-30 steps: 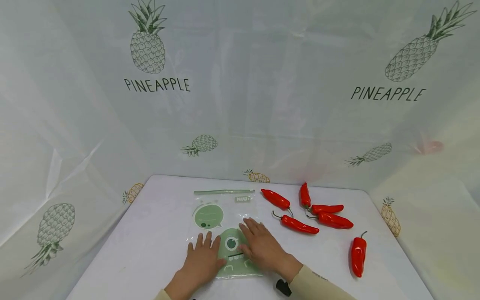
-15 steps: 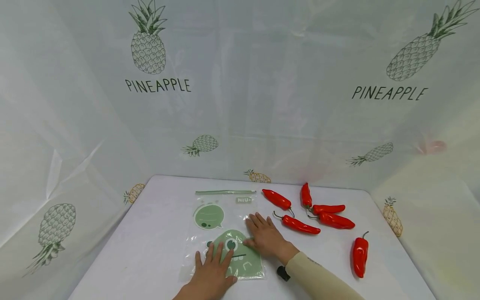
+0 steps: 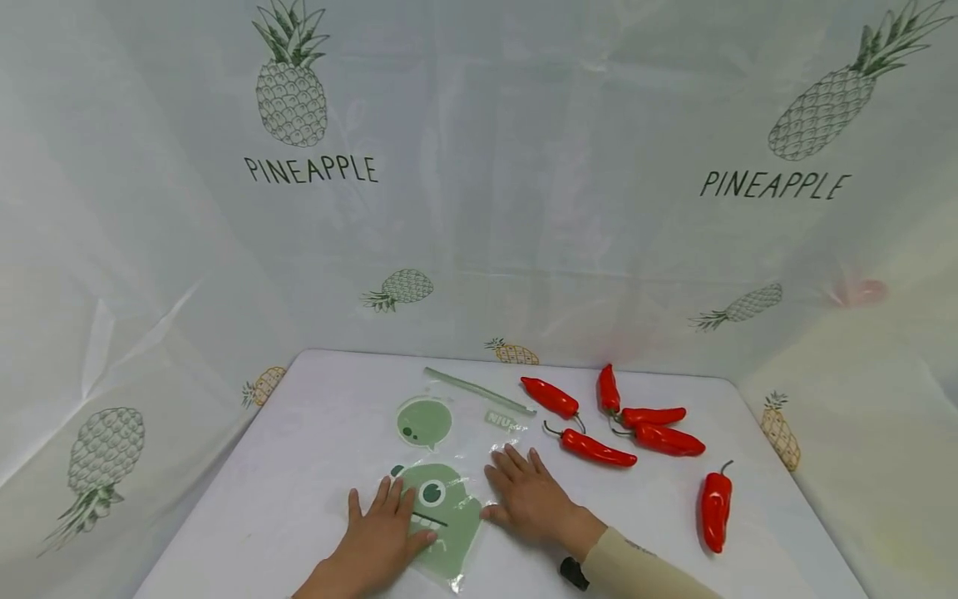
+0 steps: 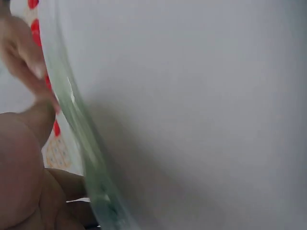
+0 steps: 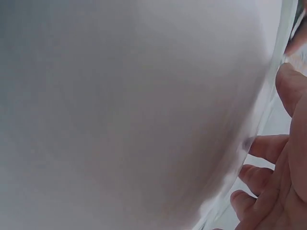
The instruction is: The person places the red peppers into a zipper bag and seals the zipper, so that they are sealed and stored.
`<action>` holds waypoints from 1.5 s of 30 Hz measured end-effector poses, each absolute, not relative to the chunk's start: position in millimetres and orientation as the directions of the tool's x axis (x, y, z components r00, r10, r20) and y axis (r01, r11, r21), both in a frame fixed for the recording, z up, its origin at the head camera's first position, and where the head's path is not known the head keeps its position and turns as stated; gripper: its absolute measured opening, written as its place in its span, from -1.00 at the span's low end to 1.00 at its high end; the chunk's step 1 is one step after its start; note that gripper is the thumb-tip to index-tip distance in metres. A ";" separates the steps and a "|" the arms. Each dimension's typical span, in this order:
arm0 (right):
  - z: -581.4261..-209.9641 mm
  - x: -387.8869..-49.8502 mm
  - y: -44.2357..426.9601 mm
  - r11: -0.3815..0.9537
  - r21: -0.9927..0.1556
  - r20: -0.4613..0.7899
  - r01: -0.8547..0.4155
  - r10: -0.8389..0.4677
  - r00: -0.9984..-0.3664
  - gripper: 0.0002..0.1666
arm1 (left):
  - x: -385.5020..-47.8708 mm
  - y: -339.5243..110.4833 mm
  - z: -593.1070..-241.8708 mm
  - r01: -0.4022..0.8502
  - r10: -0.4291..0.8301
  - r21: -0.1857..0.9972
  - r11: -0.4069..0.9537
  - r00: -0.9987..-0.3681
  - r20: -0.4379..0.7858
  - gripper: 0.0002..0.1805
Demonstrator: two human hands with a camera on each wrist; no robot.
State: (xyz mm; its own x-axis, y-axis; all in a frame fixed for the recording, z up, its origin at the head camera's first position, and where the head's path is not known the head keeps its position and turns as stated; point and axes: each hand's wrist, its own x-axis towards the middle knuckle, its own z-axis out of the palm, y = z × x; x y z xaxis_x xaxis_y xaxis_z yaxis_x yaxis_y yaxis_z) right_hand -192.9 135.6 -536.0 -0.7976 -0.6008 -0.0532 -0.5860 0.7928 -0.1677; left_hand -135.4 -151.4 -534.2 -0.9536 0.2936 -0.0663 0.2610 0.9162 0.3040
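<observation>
A clear zip bag (image 3: 452, 545) printed with a green monster and a speech bubble lies flat on the white table, turned at an angle. Its green slider strip (image 3: 479, 389) runs along the far edge. My left hand (image 3: 374, 532) rests with spread fingers on the bag's left side, over the monster print. On the bag's right edge lies my right hand (image 3: 531, 499), fingers extended. In the left wrist view the bag's green print (image 4: 86, 139) shows edge-on beside the palm. The right wrist view has the right fingers (image 5: 268, 146) touching the surface.
Several red chili peppers (image 3: 595, 449) lie right of the bag, toward the back. One more pepper (image 3: 716, 509) sits apart near the table's right edge. A pineapple-print curtain (image 3: 479, 208) hangs behind and on both sides.
The bag has rotated clockwise, its slider strip now slanting down to the right. My left hand first drew nearer, then shifted left; my right hand moved right, off the monster print. The peppers stay put.
</observation>
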 end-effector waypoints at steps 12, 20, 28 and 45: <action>-538.0 -150.7 112.6 0.750 -0.182 -0.115 -0.637 -0.659 -0.743 -0.01 | -163.4 -197.2 -524.0 0.239 0.276 0.261 0.936 -0.954 -0.117 0.20; -540.6 -128.0 97.6 0.664 -0.185 -0.085 -0.725 -0.746 -0.661 -0.06 | -180.7 -222.5 -514.2 0.229 0.275 0.258 0.939 -0.948 -0.160 0.08; -541.9 -122.0 87.6 0.611 -0.258 -0.076 -0.748 -0.785 -0.615 -0.11 | -183.2 -210.6 -502.2 0.220 0.274 0.239 0.946 -0.934 -0.227 -0.26; -534.5 -128.5 112.4 0.774 -0.311 -0.180 -0.552 -0.619 -0.765 -0.09 | -178.5 -196.1 -523.8 0.219 0.278 0.292 0.931 -0.943 -0.181 0.16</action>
State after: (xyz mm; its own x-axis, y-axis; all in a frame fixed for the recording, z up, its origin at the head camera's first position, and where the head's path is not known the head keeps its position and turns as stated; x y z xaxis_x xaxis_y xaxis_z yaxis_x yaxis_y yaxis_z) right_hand -128.5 112.4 -534.5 -0.7648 -0.6185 -0.1804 -0.5522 0.7735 -0.3110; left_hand -178.5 -196.1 -523.8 -0.9432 0.2784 -0.1813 0.2186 0.9310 0.2922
